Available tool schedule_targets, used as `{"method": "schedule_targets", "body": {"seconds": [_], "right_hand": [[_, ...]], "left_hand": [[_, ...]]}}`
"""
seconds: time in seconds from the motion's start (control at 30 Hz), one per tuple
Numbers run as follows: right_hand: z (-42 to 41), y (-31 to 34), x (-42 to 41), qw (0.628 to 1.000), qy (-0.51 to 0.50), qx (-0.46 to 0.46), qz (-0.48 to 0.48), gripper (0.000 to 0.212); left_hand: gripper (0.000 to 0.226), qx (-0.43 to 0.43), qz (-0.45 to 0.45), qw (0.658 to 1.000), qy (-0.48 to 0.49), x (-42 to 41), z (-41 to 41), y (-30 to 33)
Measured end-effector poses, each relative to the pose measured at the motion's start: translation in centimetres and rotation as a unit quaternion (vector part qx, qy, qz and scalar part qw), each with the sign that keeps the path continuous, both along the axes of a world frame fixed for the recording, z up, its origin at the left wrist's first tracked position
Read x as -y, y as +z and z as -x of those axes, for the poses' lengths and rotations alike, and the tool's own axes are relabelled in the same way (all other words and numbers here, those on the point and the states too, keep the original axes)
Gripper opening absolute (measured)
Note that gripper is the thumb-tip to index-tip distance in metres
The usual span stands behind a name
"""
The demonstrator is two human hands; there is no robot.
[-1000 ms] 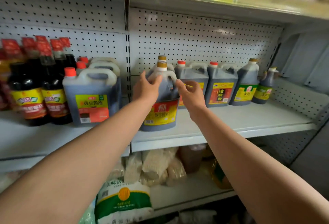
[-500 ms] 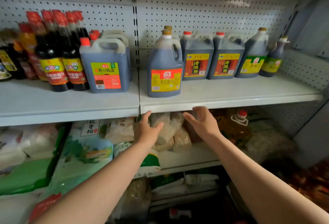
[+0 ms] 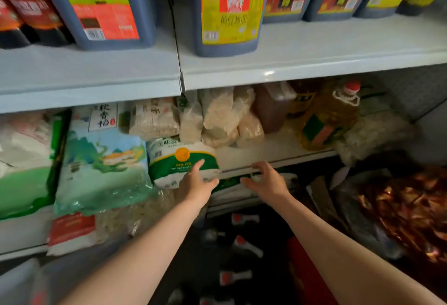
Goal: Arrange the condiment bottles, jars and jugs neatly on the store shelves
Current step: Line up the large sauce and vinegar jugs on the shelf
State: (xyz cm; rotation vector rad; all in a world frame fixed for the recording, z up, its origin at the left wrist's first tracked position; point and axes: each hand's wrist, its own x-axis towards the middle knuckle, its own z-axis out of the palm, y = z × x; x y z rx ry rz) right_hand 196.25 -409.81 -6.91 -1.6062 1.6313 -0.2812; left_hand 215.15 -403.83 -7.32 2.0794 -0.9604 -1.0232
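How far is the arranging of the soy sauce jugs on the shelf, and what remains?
Looks done: the soy sauce jugs stand upright in a row on the upper shelf, labels forward. In hand: nothing; the left hand and right hand reach down, both empty, in front of the lower shelf edge. Left: several red-capped bottles are visible on the floor below, probably next.

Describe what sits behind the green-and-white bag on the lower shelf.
Behind the green-and-white bag stand pale clear-wrapped packets stacked against each other, and further right a brownish jug. The bag covers the packets' bases, and the upper shelf shadows anything deeper.
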Motion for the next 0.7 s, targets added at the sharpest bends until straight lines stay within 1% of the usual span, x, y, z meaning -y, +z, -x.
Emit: {"method": "schedule_targets", "body": {"seconds": [0.1,0.2,0.27,0.37,0.43,0.5,0.6,0.63,0.7], "right_hand": [[-1.3,-4.8,-0.5,0.999,-0.003,-0.014,-0.030,0.058],[-2.1,-10.0,-1.3,0.997,-0.017,-0.012,-0.076,0.054],[-2.3,-14.0,-1.7,0.995,-0.025,-0.008,-0.091,0.050],[-2.5,-20.6,-2.2,0.990,-0.042,-0.004,-0.132,0.051],[-2.6,-26.1,-2.5,0.983,-0.075,0.017,-0.166,0.051],[-2.4,-30.1,-2.7,0.979,-0.094,0.028,-0.179,0.051],[-2.1,-37.9,-2.9,0.979,-0.088,0.012,-0.182,0.057],[-2.1,-40.4,-2.9,0.978,-0.092,0.007,-0.186,0.057],[-2.1,-45.5,-3.3,0.974,-0.104,0.022,-0.201,0.053]], "left_hand": [[0.070,-0.064,-0.013,0.998,0.011,0.2,-0.7,-4.6],[0.067,-0.087,-0.039,0.995,0.013,0.0,-1.4,-9.7],[0.068,-0.081,-0.065,0.995,0.002,-0.3,-2.1,-13.3],[0.068,-0.050,-0.104,0.993,-0.023,-0.6,-3.5,-19.4],[0.067,-0.048,-0.119,0.991,-0.035,-0.8,-4.1,-24.5],[0.067,-0.052,-0.132,0.989,-0.047,-1.2,-4.4,-28.4],[0.068,-0.028,-0.168,0.981,-0.087,-2.2,-4.8,-36.5],[0.067,-0.017,-0.180,0.978,-0.104,-2.6,-4.8,-39.2],[0.066,-0.021,-0.191,0.974,-0.122,-3.5,-4.7,-44.6]]}}
